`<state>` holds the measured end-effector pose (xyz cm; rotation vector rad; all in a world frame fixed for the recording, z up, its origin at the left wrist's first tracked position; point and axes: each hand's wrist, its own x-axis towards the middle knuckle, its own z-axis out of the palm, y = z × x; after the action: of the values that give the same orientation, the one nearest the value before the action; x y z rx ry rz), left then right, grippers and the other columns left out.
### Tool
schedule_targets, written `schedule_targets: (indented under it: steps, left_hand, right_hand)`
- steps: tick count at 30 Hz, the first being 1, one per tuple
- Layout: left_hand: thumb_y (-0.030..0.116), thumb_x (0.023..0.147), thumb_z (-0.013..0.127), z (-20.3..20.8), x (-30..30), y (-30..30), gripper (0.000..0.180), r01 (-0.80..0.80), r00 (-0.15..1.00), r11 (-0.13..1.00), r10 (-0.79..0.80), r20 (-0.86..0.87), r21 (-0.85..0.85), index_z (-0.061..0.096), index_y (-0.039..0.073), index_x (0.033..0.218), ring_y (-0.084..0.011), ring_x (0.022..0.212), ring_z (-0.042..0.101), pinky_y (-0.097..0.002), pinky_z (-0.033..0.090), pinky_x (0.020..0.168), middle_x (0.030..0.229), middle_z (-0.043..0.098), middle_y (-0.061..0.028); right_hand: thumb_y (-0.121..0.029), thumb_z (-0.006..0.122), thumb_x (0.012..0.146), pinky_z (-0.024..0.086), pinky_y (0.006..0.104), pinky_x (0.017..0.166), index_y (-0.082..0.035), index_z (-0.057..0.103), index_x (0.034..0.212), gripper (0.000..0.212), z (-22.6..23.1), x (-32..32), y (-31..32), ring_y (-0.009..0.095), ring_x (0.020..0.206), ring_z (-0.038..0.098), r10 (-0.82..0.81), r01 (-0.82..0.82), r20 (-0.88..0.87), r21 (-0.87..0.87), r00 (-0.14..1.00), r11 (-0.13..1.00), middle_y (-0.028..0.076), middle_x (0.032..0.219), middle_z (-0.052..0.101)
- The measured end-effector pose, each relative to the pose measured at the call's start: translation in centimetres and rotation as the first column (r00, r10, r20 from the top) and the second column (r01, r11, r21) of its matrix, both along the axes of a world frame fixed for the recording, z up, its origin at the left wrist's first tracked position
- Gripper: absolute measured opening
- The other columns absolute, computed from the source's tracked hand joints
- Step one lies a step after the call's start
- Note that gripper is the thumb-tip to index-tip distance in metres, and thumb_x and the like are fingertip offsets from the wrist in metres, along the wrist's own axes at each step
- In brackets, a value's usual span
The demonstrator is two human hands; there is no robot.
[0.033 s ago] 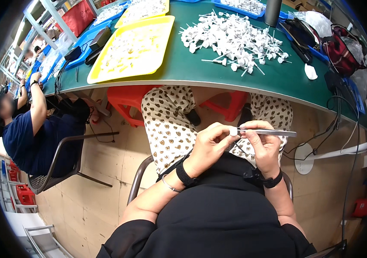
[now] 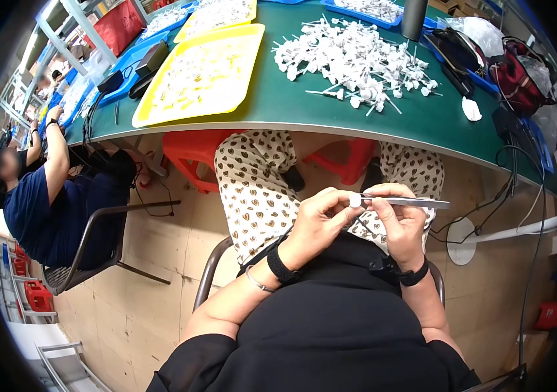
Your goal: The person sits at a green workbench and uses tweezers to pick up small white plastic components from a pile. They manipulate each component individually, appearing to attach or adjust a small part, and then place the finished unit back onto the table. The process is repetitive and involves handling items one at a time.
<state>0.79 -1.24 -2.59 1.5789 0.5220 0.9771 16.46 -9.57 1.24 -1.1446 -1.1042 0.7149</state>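
Note:
Above my lap, my left hand [image 2: 318,221] pinches a small white round-headed part [image 2: 355,200] between thumb and fingers. My right hand [image 2: 398,221] is closed round a pair of metal tweezers [image 2: 430,203], whose blunt end sticks out to the right. The tweezers' tips meet the white part, or nearly so; the fingers cover the exact contact. On the green table [image 2: 278,104] beyond my hands lies a heap of white parts with thin stems [image 2: 363,59]. To its left is a yellow tray [image 2: 252,72] holding many small pale pieces.
Dark cylinder [image 2: 413,19] and blue trays stand at the table's back. A crumpled white piece [image 2: 471,109], cables and a dark red bag [image 2: 520,77] are at the right. A co-worker [image 2: 63,202] sits on the left; red stools [image 2: 190,153] are under the table.

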Motion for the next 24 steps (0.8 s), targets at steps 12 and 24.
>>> schedule_targets:
  steps: [12,24]
  left_hand:
    - [-0.004,0.094,0.072,-0.2,0.2,-0.4,0.029,0.115,0.988,0.974,-0.092,0.124,-0.195,0.061,0.003,0.12,-0.0076,0.081,0.067,-0.0237,0.057,0.07,0.098,0.069,-0.0032]
    - [-0.002,0.095,0.072,-0.8,0.1,-0.3,0.028,0.094,0.984,0.985,-0.07,0.162,-0.146,0.061,0.001,0.12,-0.0107,0.083,0.069,-0.0254,0.059,0.07,0.098,0.072,-0.0067]
  right_hand:
    - [-0.001,0.069,0.098,0.052,0.0235,0.074,0.002,0.07,0.107,0.01,-0.2,-0.2,0.1,0.009,0.086,0.067,-0.022,0.022,-0.008,0.046,1.0,0.999,0.005,0.1,0.07]
    - [-0.001,0.069,0.097,0.05,0.0218,0.072,0.003,0.071,0.107,0.01,-0.1,-0.2,0.1,0.008,0.082,0.064,-0.051,0.051,0.0,0.057,0.999,0.997,0.005,0.098,0.069]
